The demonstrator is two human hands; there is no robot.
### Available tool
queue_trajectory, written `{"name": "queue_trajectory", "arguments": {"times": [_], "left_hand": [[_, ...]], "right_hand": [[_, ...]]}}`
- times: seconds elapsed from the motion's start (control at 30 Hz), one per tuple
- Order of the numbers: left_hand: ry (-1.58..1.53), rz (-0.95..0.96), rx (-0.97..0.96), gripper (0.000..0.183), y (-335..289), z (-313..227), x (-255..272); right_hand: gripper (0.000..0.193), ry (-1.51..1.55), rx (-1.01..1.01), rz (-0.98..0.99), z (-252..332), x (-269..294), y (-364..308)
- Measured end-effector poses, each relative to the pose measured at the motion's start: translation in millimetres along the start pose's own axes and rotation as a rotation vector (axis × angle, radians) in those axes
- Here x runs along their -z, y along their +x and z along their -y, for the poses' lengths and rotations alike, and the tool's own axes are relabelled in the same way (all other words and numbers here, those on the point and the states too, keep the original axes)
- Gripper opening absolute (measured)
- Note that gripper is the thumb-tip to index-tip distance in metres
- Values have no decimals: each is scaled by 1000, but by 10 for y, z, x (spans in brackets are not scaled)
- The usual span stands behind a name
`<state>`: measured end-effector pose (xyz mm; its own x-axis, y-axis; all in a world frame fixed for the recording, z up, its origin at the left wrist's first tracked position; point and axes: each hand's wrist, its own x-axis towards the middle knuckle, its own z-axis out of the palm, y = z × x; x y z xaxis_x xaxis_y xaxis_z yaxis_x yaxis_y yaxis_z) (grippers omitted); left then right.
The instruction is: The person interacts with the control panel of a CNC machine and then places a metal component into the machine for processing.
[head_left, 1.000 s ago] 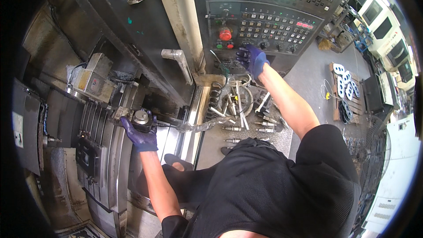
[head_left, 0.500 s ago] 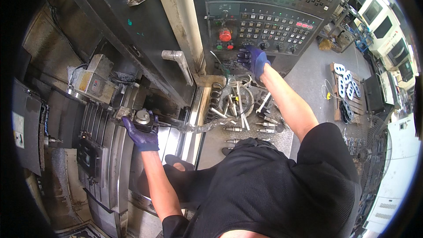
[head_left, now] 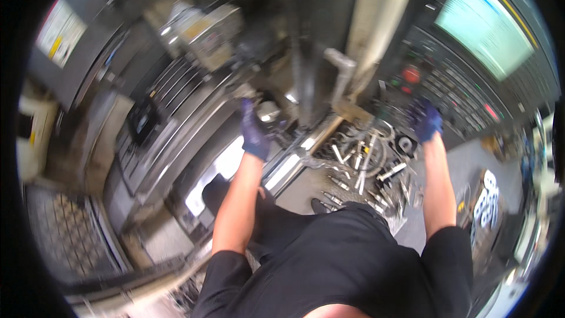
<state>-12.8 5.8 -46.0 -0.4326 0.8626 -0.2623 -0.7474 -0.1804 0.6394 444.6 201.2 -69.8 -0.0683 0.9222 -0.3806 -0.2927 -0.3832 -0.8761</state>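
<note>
The picture is blurred by motion. In a purple-blue glove, my left hand is wrapped round a dark handwheel pendant with a round silver dial, inside the machine's opening beside the metal bed. My right hand, in a like glove, is at the lower edge of the machine's control panel. Its fingers are smeared, so whether they press or turn a control there cannot be told. A red mushroom button stands out on the panel, up and left of this hand. The lit screen is farther up.
A dark machine door with a grey handle stands between my hands. Several toolholders and hand tools lie in front of me. A boxy metal unit sits inside the machine at far left. White ring-shaped parts lie at right.
The view has swung left, so the panel and door now appear farther right and tilted. My left hand still holds the pendant; my right hand stays at the panel's lower edge.
</note>
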Motion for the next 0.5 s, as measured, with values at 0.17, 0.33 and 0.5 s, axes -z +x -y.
{"name": "queue_trajectory", "arguments": {"times": [0.17,0.33,0.5], "left_hand": [[-44,38,-44,56,-28,70,-3],[-33,-82,5,57,-110,2,-70],[-22,-29,-15,61,-37,2,5]], "right_hand": [[46,73,-101,-94,3,278,283],[49,71,-58,-147,71,137,244],[48,184,33,-135,-10,231,387]]}}
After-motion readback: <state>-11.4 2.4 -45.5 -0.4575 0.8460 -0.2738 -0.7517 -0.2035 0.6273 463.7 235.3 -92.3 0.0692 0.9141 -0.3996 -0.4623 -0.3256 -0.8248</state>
